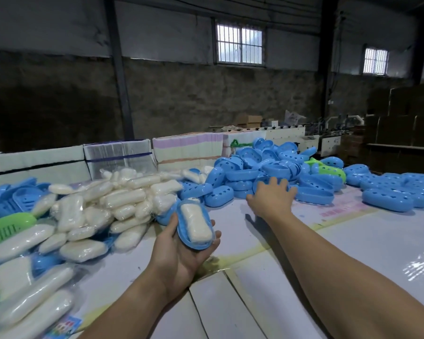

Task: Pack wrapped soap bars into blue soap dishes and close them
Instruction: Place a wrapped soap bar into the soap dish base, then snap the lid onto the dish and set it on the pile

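My left hand (181, 253) cradles a blue soap dish base (184, 231) palm up, fingers curled round its rim. A white wrapped soap bar (197, 225) lies in that base, uncovered. My right hand (271, 198) stretches forward with fingers spread over the near edge of the heap of blue dish lids (267, 167); its fingertips touch a blue lid (261, 181), and I cannot tell whether they grip it. A pile of wrapped soap bars (103, 204) lies at the left.
More blue dishes (389, 194) spread along the right. Green dish parts sit at the left (10, 226) and in the heap (333, 171). Blue bases (20, 199) lie behind the soaps. Bundled flat cartons (118, 155) line the table's (328, 245) far edge.
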The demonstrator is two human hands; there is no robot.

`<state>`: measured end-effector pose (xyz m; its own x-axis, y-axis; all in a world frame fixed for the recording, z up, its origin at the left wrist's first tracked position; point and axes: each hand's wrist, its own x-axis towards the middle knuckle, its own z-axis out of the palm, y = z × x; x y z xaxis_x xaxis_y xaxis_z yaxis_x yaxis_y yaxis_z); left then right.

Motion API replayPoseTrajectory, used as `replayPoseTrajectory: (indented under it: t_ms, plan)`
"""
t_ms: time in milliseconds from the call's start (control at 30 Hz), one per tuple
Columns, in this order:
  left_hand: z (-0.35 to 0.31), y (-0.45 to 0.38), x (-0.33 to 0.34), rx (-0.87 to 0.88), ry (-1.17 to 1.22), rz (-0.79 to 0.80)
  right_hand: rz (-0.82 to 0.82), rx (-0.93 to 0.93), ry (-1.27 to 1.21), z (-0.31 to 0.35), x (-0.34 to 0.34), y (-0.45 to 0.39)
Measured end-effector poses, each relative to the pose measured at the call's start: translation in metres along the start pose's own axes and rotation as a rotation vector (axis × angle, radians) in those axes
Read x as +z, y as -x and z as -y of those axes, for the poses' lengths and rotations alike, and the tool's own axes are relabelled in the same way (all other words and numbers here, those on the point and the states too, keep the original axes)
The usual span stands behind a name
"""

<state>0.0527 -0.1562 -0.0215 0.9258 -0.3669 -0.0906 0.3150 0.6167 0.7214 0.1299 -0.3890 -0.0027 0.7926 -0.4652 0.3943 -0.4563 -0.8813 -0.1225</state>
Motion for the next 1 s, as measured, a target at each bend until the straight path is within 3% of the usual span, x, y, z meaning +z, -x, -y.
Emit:
replayPoseTrajectory:
  t_ms: [100,200,267,367,533,1000]
  plan:
    - [0.000,-0.001,0.000,0.004,0.014,-0.011,-0.029,-0.280,-0.024,0.032,0.006,-0.003]
    - [-0.001,-0.002,-0.001,0.007,0.023,-0.021,0.084,-0.358,-0.027,0.055,0.021,-0.004]
    - [-0.001,-0.003,-0.003,0.016,0.013,-0.027,0.033,-0.330,0.013,0.059,0.031,-0.008]
    - [-0.001,-0.006,-0.005,0.018,-0.007,-0.030,-0.062,-0.145,0.039,0.052,0.035,-0.021]
    - [-0.001,-0.010,-0.006,-0.006,-0.003,-0.032,-0.052,0.010,0.129,0.028,0.040,-0.038]
    - [-0.001,-0.011,-0.006,-0.016,-0.004,-0.044,-0.092,-0.101,0.113,0.010,0.044,-0.048]
